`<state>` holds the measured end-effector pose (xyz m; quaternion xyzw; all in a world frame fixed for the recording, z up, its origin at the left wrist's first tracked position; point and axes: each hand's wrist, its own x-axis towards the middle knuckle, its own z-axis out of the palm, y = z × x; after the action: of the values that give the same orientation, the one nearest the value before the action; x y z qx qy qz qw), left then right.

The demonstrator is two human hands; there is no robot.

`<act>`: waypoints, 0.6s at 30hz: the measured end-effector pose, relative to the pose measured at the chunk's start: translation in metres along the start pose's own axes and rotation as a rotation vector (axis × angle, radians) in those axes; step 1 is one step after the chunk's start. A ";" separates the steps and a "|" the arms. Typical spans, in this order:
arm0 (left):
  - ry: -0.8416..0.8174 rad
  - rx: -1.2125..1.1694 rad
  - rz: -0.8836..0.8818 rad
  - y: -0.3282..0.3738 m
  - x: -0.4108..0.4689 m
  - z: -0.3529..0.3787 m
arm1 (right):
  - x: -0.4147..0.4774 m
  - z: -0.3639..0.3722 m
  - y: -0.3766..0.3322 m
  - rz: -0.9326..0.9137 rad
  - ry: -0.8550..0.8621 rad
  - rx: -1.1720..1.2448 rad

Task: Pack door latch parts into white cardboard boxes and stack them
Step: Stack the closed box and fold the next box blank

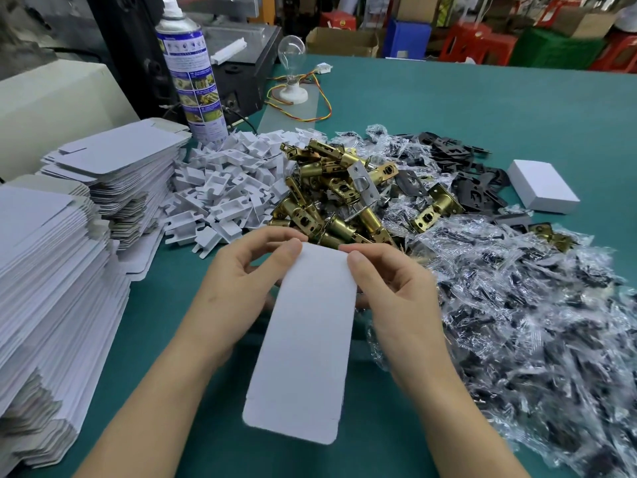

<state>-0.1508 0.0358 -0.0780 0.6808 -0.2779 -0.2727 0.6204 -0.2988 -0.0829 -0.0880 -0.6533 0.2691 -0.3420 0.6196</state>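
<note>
A flat, unfolded white cardboard box blank (306, 343) is held above the green table (482, 108), long side toward me. My left hand (238, 281) pinches its far left corner between thumb and fingers. My right hand (389, 288) pinches the far right corner the same way. Just beyond the blank lies a heap of brass door latches (337, 198). One closed white box (543, 189) rests on the table at the right.
Tall stacks of flat box blanks (62, 263) fill the left side. A pile of white plastic inserts (224, 188) lies beside the latches. Clear bags of black parts (524, 298) spread over the right. A spray can (191, 70) and a light bulb (292, 53) stand behind.
</note>
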 end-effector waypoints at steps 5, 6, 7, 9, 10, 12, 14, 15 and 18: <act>0.001 -0.026 0.006 -0.004 0.002 0.000 | 0.001 0.000 -0.002 0.012 -0.015 0.002; 0.005 -0.029 0.004 -0.004 0.002 0.000 | 0.001 0.000 -0.002 0.019 -0.020 0.010; 0.007 -0.038 0.005 -0.005 0.003 0.000 | 0.001 0.000 -0.002 0.026 -0.026 0.019; 0.013 -0.060 0.005 -0.005 0.004 0.000 | 0.000 0.000 -0.003 0.046 -0.040 0.038; 0.013 -0.067 0.003 -0.005 0.004 0.000 | 0.000 0.001 -0.003 0.060 -0.044 0.049; -0.003 -0.077 -0.006 -0.005 0.004 0.000 | 0.000 0.001 -0.004 0.094 -0.049 0.080; -0.015 -0.105 -0.032 -0.003 0.003 0.001 | 0.000 0.002 -0.005 0.134 -0.055 0.105; -0.018 -0.121 -0.047 -0.004 0.004 0.000 | 0.000 0.002 -0.006 0.149 -0.057 0.114; -0.032 -0.130 -0.074 -0.003 0.004 0.002 | 0.001 0.002 -0.008 0.176 -0.074 0.136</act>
<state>-0.1492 0.0322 -0.0815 0.6443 -0.2442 -0.3238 0.6484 -0.2977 -0.0815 -0.0802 -0.5957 0.2787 -0.2793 0.6996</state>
